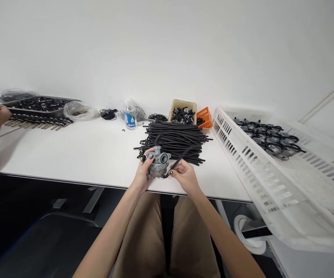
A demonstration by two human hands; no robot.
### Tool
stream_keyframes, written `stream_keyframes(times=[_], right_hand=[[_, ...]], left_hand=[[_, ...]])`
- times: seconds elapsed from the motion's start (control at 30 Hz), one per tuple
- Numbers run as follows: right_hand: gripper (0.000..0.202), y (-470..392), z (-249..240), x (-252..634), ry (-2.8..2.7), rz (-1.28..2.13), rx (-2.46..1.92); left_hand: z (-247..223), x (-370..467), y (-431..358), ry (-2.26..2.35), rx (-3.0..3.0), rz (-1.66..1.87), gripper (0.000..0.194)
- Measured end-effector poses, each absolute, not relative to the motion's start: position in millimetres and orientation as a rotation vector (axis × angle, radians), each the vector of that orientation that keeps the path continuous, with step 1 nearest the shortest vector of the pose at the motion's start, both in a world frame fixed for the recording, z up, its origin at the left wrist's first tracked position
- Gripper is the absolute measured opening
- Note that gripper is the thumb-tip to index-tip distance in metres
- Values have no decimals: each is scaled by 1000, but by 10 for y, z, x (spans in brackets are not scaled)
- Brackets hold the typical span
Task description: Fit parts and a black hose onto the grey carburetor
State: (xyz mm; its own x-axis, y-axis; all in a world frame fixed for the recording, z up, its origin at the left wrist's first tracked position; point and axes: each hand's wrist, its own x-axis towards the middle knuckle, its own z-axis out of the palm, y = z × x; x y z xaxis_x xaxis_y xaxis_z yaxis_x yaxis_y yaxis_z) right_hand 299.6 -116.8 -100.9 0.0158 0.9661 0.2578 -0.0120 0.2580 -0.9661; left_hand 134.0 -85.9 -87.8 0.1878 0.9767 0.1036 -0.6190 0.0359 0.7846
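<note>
**A:** Where's it at? From my feed, the left hand is clamped on a grey carburetor at lower centre, at the table's near edge.

**B:** Same here. Right hand pinches a black hose whose end looks to be at the carb body. One hose already sticks up top, I'd say.

**A:** So mid-fit. Big hose pile left behind it, while the white crate at right holds maybe a dozen done ones.
</note>
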Motion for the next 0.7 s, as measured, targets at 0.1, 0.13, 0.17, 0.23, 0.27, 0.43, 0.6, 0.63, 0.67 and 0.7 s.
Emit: stream_keyframes(times=[0.1,0.13,0.17,0.23,0.27,0.43,0.6,0.63,0.67,0.7], right_hand=[[54,-1185,-1023,2972,-1277,1021,-1011],[56,-1196,-1029,2962,-1268,1003,-1010],[58,-1207,-1036,2951,-1259,976,-1014],[63,-1230,-1052,2930,-1238,911,-1027],[64,-1241,-1059,2921,-1228,878,-1033],[63,-1284,-1074,2899,-1210,679,-1076],[54,-1305,-1080,2931,-1271,605,-1098],[51,-1302,-1085,2938,-1287,608,-1082],[49,-1297,-1092,2943,-1298,614,-1059],[46,-1290,-1101,2948,-1303,622,-1029]], left_hand=[[-872,1330,-870,508,850,1285,57],[-870,1325,-876,501,851,1271,57],[-868,1321,-881,496,850,1257,58],[-865,1313,-891,487,847,1230,57],[-864,1310,-895,481,849,1220,57],[-878,1301,-905,491,873,1231,55],[-897,1290,-894,515,889,1165,53],[-892,1292,-890,523,885,1157,54],[-884,1296,-887,536,876,1155,54],[-872,1302,-884,556,861,1161,53]])
